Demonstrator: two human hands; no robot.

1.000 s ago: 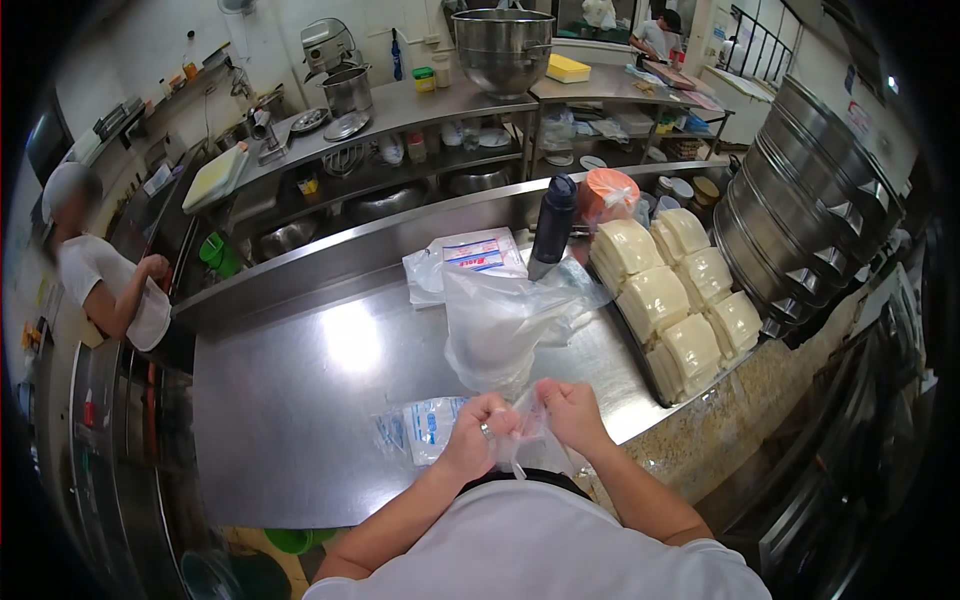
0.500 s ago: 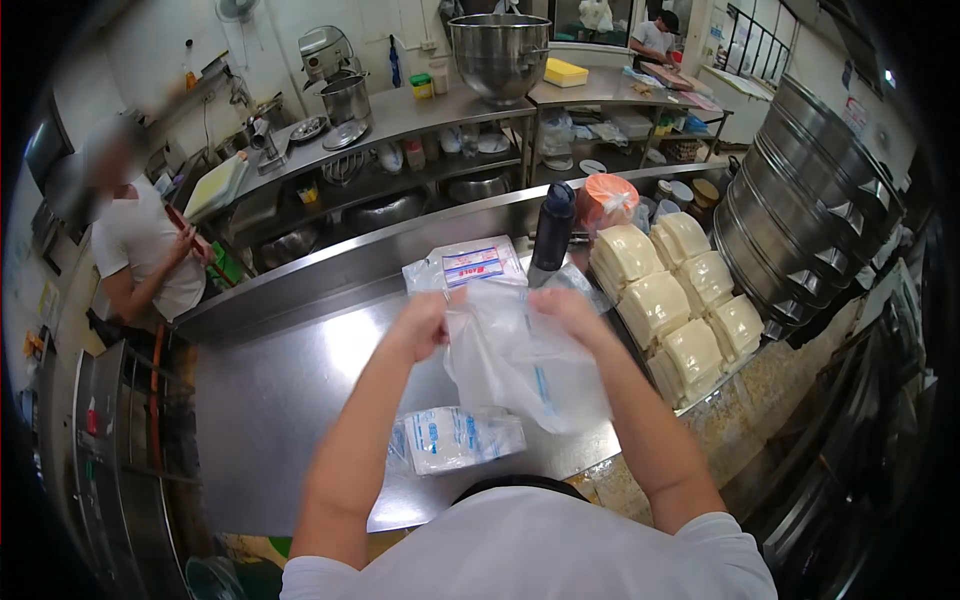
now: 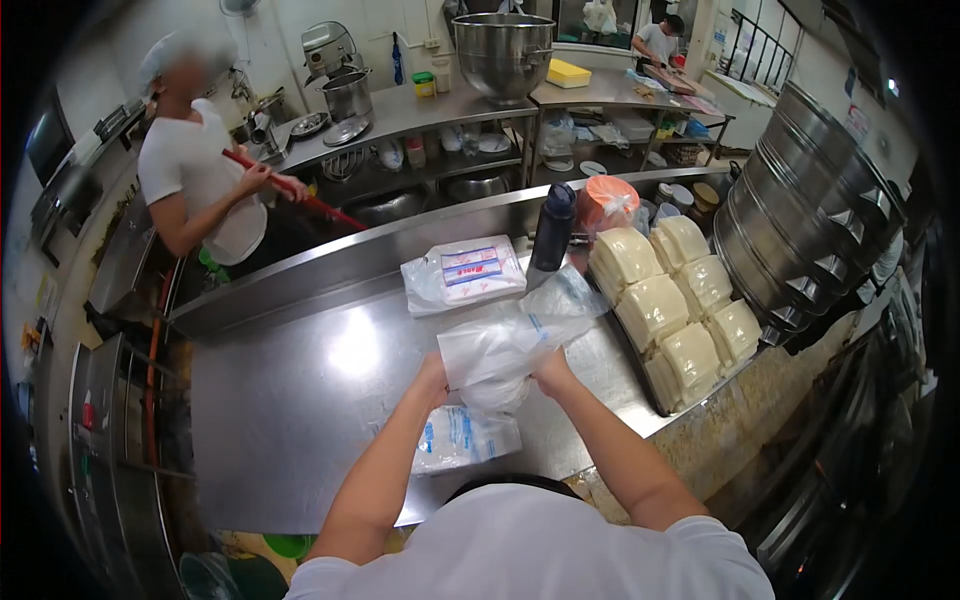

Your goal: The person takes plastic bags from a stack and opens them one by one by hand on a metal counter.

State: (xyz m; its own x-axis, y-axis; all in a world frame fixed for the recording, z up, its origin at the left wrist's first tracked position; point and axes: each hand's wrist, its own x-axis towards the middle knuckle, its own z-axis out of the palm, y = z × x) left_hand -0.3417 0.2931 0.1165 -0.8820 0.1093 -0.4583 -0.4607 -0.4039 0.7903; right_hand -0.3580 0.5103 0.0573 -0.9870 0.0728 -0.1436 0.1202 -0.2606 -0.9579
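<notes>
A translucent plastic bag [image 3: 500,345] with blue print is stretched between my hands above the steel table [image 3: 290,400]. My left hand [image 3: 432,378] grips the bag's near left side, its fingers partly covered by the plastic. On the other side my right hand [image 3: 551,370] holds the bag too, with fingertips hidden. Below them lies a pack with blue print [image 3: 465,440], partly covered by the bag. Farther back is a white plastic-wrapped pack [image 3: 485,288] with a red and blue label.
To the right, a tray [image 3: 655,390] carries several plastic-wrapped pale stacks [image 3: 655,310]. A dark bottle [image 3: 553,230] and an orange plastic-covered container [image 3: 608,205] stand behind. Tall steel steamers [image 3: 800,200] rise at right. One co-worker [image 3: 205,180] holds a red pole; another person [image 3: 657,42] works far back.
My hands have come down and nearer to my body, and the bag now lies more sideways, reaching right. The co-worker at left has moved closer to the table with the red pole.
</notes>
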